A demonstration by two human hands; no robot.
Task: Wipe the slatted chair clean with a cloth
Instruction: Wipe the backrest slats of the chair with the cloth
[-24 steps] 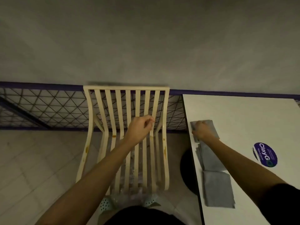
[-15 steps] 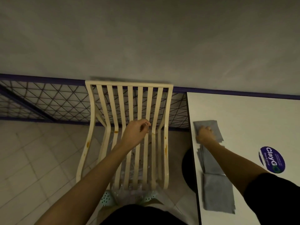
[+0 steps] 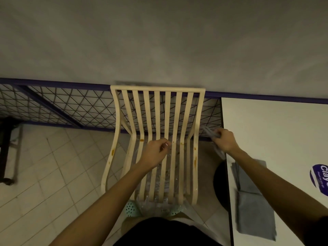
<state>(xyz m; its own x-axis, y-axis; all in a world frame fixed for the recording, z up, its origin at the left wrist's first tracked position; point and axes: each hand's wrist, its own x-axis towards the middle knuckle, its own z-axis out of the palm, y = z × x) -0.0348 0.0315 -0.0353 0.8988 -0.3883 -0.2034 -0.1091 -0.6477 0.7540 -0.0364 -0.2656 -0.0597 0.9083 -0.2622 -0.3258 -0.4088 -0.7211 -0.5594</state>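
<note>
Grey wall (image 3: 159, 41), plain, filling the upper half of the view. Tiled floor (image 3: 44, 174), pale, lower left. White table (image 3: 275, 130), on the right, its far edge against the wall. Wire mesh panel (image 3: 62, 107) in a dark blue frame, running along the foot of the wall behind the chair. Chair (image 3: 158, 90), cream, slatted in back and seat, standing upright just left of the table with its back toward the wall. Clear plastic film (image 3: 159, 183), crumpled, showing under the seat slats. Dark round object (image 3: 220, 185), on the floor between chair and table; kind cannot be told. Folded cloths (image 3: 255, 210), grey, stacked along the table's near left edge. Left hand (image 3: 154, 153), over the middle slats where seat meets back, fingers curled in; whether they pinch anything or touch a slat cannot be told. Right hand (image 3: 224, 141), at the table's left edge beside the chair's right side, fingers closed round a cloth (image 3: 219, 153), grey, bunched, ends sticking out above and below the fist. Round blue sticker (image 3: 319, 174), on the table, cut off at the right. Stains (image 3: 195, 159), orange-brown, on the side rails and several slats.
</note>
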